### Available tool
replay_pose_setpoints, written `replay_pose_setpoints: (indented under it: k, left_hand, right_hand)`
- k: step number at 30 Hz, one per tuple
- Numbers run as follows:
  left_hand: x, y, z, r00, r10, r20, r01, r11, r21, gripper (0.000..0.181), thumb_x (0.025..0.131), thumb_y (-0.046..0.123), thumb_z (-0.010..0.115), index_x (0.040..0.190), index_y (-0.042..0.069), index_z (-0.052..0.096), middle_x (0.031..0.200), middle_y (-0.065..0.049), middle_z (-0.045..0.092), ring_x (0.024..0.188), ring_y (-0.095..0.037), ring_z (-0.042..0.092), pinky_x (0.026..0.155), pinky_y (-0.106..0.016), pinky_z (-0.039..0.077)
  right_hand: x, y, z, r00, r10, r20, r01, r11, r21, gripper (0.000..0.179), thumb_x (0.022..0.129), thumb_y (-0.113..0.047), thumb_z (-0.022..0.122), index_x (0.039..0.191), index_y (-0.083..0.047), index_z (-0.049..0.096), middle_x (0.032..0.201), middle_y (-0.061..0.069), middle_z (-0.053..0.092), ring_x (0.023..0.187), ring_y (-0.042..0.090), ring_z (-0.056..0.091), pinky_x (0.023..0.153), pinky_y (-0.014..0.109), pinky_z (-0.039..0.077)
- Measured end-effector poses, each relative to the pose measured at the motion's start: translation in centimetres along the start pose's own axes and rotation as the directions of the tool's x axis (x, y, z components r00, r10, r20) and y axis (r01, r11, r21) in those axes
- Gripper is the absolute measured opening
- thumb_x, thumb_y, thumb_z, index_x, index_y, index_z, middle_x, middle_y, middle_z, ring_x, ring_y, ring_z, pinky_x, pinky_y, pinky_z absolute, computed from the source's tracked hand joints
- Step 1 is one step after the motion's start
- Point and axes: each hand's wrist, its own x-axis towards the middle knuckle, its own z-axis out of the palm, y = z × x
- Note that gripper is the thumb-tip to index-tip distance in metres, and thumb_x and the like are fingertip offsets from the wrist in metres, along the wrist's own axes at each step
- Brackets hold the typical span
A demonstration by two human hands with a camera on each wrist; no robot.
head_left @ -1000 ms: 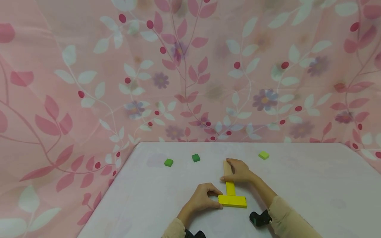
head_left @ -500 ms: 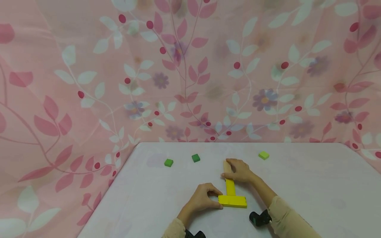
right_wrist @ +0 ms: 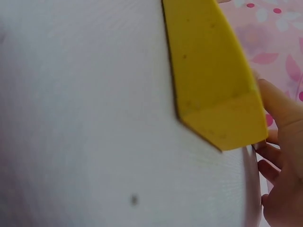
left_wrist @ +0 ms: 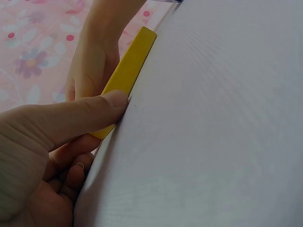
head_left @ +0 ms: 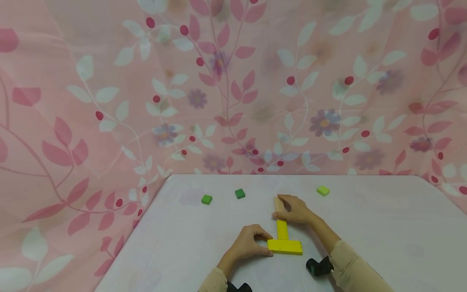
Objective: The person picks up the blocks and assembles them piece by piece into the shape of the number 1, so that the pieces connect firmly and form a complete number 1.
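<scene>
A yellow wooden block (head_left: 285, 247) lies crosswise on the white tabletop, its left end pinched between thumb and fingers of my left hand (head_left: 249, 242). A second yellow block (head_left: 282, 230) runs away from its far side, forming a T. In line beyond that lies a pale wooden block (head_left: 279, 205), partly covered by my right hand (head_left: 294, 209). The right fingers reach its far end, while the thumb lies near the joint with the yellow. In the left wrist view, the left thumb presses the crosswise block (left_wrist: 129, 66). The right wrist view shows the crosswise block's end (right_wrist: 213, 61) up close.
Two green blocks, a lighter one (head_left: 206, 199) and a darker one (head_left: 240, 194), lie at the back left of the table (head_left: 175, 243). A lime green block (head_left: 323, 190) is at the back right. A pink floral cloth (head_left: 233, 101) hangs behind.
My right thumb has shifted slightly away and to the right along the pale block, uncovering more of the joint. The left hand and the blocks look unmoved.
</scene>
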Motion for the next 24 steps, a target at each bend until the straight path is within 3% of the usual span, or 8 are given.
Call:
replay_pose_setpoints:
  k: [11,16,24]
  left_hand:
    - [0.0,0.1,0.0,1.0,0.002,0.001,-0.002,1.0,0.025,0.033,0.064,0.013,0.086,0.094,0.007,0.074,0.085,0.007,0.066,0.078,0.001,0.055,0.074,-0.017,0.047]
    - [0.0,0.1,0.0,1.0,-0.007,0.007,0.007,1.0,0.011,0.032,0.064,0.012,0.086,0.094,0.007,0.074,0.085,0.008,0.066,0.077,0.001,0.054,0.074,-0.017,0.047]
    - [-0.1,0.1,-0.1,1.0,-0.006,-0.002,0.006,1.0,0.003,0.032,0.063,0.012,0.086,0.093,0.007,0.074,0.084,0.008,0.066,0.077,0.001,0.054,0.074,-0.017,0.047]
  right_hand:
    - [-0.4,0.0,0.0,1.0,-0.018,0.011,0.018,1.0,-0.017,0.09,0.075,-0.051,0.072,0.134,0.01,0.042,0.135,0.026,0.047,0.124,0.042,0.042,0.101,0.058,0.031]
    - [-0.7,0.9,-0.3,0.996,-0.065,0.059,0.061,0.996,0.069,0.083,0.08,-0.044,0.07,0.136,0.011,0.04,0.139,0.026,0.042,0.128,0.042,0.038,0.104,0.057,0.028]
    - [-0.8,1.6,-1.2,0.987,-0.047,0.151,0.023,0.987,0.156,0.089,0.079,-0.044,0.072,0.144,0.002,0.032,0.148,0.025,0.029,0.135,0.044,0.025,0.106,0.06,0.02]
